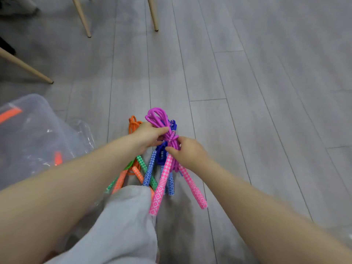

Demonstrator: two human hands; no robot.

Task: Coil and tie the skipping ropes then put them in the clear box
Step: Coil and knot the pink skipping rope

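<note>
From the head camera, both bare arms reach forward over a grey plank floor (247, 73). The left hand (147, 135) has its fingers curled around the purple rope (158, 119), which is gathered into a bundle of loops, gripping it just below the loops. The right hand (185, 151) pinches the same rope a little lower, thumb and fingers closed on the wrapped middle of the bundle. The rope's 2 pink handles (162, 185) hang down from the bundle toward the camera, patterned with white dots and diamonds.

Under the hands, on the floor, lie other ropes: a blue rope (162, 155) with blue patterned handles, an orange rope (133, 123) partly hidden behind the left hand, and green and orange handles (142, 165) crossing one another. A grey-clad knee (123, 216) covers the near ends of these.

The clear box (28, 134) sits at the left edge, beside the left forearm, with something orange showing inside it. Wooden chair legs (82, 18) stand at the top of the view.
</note>
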